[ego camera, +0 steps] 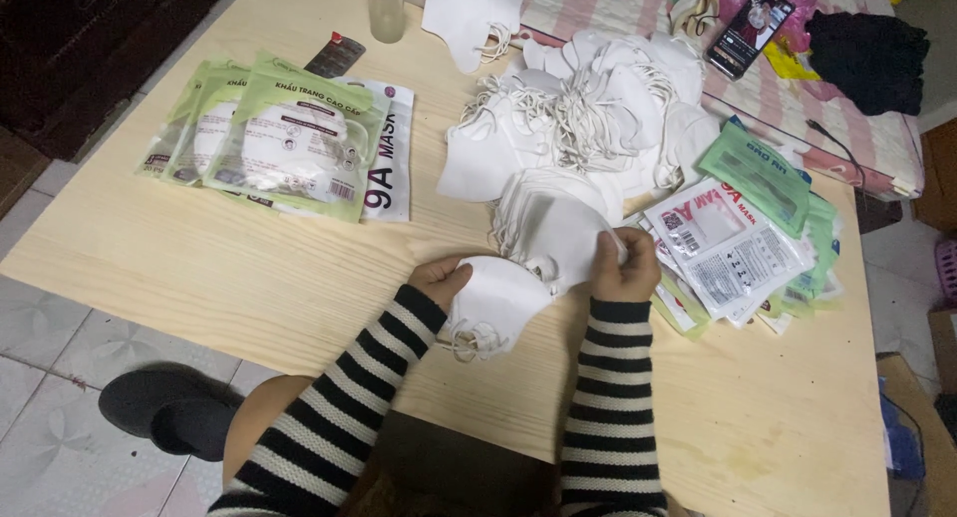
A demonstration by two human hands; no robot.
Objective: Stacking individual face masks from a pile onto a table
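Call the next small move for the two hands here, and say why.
Probably lift the right hand to peel the top mask off the small stack. Its fingers already pinch that mask's edge, while the left hand holds a folded white mask flat on the wooden table, with empty pouches lying right beside the stack.

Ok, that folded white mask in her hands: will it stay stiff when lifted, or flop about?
The white mask is probably light and only semi-stiff: it keeps a cupped fold between the left hand and right hand. Its ear loops dangle loosely, so they would likely flop and may snag on the mask pile.
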